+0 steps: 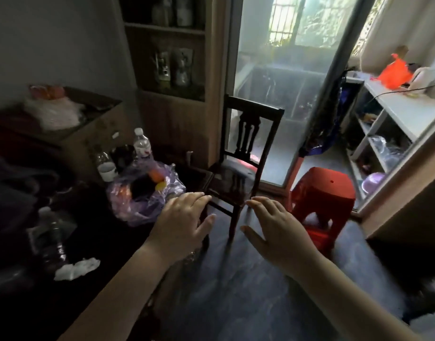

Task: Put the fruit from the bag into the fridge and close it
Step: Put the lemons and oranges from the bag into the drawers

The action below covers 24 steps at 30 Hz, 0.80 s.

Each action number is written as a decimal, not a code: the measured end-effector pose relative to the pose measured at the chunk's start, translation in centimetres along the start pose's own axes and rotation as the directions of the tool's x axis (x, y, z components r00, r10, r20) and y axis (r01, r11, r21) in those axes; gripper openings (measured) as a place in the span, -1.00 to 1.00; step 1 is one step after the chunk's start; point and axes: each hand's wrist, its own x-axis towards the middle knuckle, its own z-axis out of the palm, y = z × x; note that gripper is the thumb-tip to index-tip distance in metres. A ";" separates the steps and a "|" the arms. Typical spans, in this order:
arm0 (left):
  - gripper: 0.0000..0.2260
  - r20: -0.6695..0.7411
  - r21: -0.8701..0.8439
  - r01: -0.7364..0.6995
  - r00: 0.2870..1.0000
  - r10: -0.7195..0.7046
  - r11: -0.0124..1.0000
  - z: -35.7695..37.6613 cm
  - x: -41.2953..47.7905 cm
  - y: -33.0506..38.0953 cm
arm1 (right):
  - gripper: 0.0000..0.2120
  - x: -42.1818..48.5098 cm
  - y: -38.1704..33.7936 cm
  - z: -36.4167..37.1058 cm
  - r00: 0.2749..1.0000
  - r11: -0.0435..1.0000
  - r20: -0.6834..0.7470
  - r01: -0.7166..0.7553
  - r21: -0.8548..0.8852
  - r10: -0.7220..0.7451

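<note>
One dark table (pixel 101 242) fills the left side, with a wooden chair (pixel 236 178) beyond its corner and a red stool (pixel 322 185) further right. On the table sits the purple plastic bag (pixel 142 207), its mouth open, with orange and yellow fruit (pixel 155 175) showing inside. Both hands hover empty, fingers straight and spread: the left hand (pixel 182 222) just beside the bag, the right hand (pixel 277 227) apart over the floor.

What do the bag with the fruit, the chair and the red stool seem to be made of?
Bag: thin translucent purple plastic, crinkled and shiny. Chair: probably dark varnished wood; its seat reflects light. Red stool: likely moulded plastic, with a smooth, even colour.
</note>
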 end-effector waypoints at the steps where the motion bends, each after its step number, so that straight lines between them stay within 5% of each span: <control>1: -0.47 0.016 0.007 0.043 0.999 -0.043 0.999 0.3 0.3 -1.6 | -0.42 1.8 -0.3 1.2 0.999 0.999 0.014 0.035 0.008 -0.035; 12: -0.46 0.005 0.083 0.392 0.919 -0.394 0.916 3.2 3.3 -10.2 | -0.44 15.9 0.0 8.4 0.932 0.936 0.110 0.331 0.119 -0.344; 24: -0.40 -0.034 0.083 0.665 0.746 -0.665 0.742 7.1 8.1 -11.9 | -0.56 29.7 2.6 15.1 0.745 0.771 0.220 0.566 0.293 -0.630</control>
